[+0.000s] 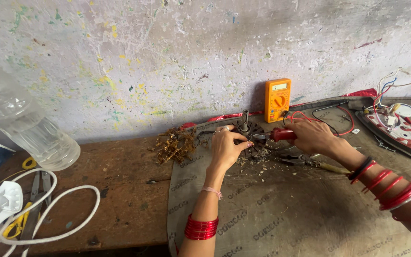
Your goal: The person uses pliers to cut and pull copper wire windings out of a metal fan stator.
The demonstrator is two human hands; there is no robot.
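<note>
A: Paint-flecked wall (pixel 167 57) at the far side, worn wooden surface (pixel 120 190) with a grey printed mat (pixel 272 214) over its right part. The work sits at the far edge of the mat, centre of view.

B: What's in hand?

A: A dark round motor stator (pixel 249 135) with a shaft sticking up. Left hand (pixel 227 147) is pressed on its near-left rim, fingers (pixel 236 138) curled narrow, pinning it to the mat. Right hand (pixel 312 135) is wrapped tight around a red-handled tool (pixel 281 134), tip at the stator's right side.

B: Step?

A: Looks like picking or prying at the slots. A clump of stripped copper winding (pixel 174 145) lies just left of it, with debris on the mat near the core. Judging by that, the clearing-out is well along.

B: Next move needs what?

A: A steady hold on the core and small, controlled levering. Left fingertips are close to the tip, so a slip is the risk.

B: Other kit?

A: Orange multimeter (pixel 277 100) against the wall, pliers (pixel 305 161) just near of the right hand, opened iron (pixel 398 131) far right, scissors (pixel 29 209) and white cable (pixel 67 223) near left.
</note>
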